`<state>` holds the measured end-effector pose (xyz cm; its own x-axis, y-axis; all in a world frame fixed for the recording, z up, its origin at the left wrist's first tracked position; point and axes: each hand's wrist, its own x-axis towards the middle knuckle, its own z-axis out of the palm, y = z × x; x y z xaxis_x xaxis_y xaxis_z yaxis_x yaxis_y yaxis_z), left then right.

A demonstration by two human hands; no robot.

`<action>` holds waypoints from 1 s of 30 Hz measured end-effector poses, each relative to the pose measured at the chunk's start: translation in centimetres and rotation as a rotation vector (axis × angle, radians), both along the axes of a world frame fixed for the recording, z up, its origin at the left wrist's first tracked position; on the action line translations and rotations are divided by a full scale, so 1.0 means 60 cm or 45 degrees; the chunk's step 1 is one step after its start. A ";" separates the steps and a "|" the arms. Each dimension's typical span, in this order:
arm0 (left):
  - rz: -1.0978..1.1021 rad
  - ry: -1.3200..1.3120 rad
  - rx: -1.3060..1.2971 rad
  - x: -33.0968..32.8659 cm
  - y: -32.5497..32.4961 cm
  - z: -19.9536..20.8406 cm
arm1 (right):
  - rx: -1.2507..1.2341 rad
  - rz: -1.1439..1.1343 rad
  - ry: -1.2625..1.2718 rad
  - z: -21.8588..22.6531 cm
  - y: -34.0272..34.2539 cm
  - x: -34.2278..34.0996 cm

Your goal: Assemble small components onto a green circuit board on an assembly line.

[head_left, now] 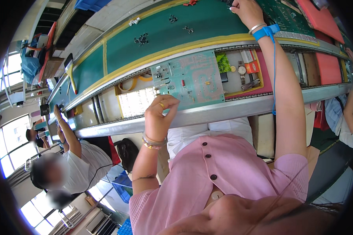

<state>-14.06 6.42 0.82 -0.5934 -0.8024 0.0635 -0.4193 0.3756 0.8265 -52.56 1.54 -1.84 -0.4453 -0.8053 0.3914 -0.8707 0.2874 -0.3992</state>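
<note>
A green circuit board (194,80) lies across the two rails of the line in front of me, with several small parts standing on its left half and a red part near its middle. Against its lower left edge, my left hand (159,113) has its fingers curled and pinched; anything between them is too small to make out. My right hand (248,12) reaches to the far side, fingertips drawn together at a cluster of small black components (228,4) on the green mat (157,27). What those fingertips hold is hidden. A blue wrist strap (266,32) with a cord circles my right wrist.
Small piles of black components (142,39) and white parts (134,21) sit on the mat. Below the rails, a yellow-edged tray holds a wristwatch (242,69) and a green packet (223,63). A yellow-handled brush (71,76) lies left. Co-workers sit on both sides.
</note>
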 end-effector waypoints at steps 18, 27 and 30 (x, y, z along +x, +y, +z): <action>0.339 -0.211 -0.286 -0.047 0.050 -0.039 | -0.133 0.604 -0.054 0.053 0.158 0.136; 0.403 -0.268 -0.298 -0.055 0.058 -0.034 | -0.116 0.592 -0.122 0.041 0.156 0.133; 0.354 -0.256 -0.324 -0.056 0.053 -0.037 | -0.123 0.590 -0.111 0.035 0.154 0.130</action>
<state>-17.43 9.62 -1.38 -0.3773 -0.9074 0.1850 -0.6770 0.4066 0.6135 -44.76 10.78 0.28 -0.0827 -0.8886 0.4512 -0.8603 -0.1649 -0.4824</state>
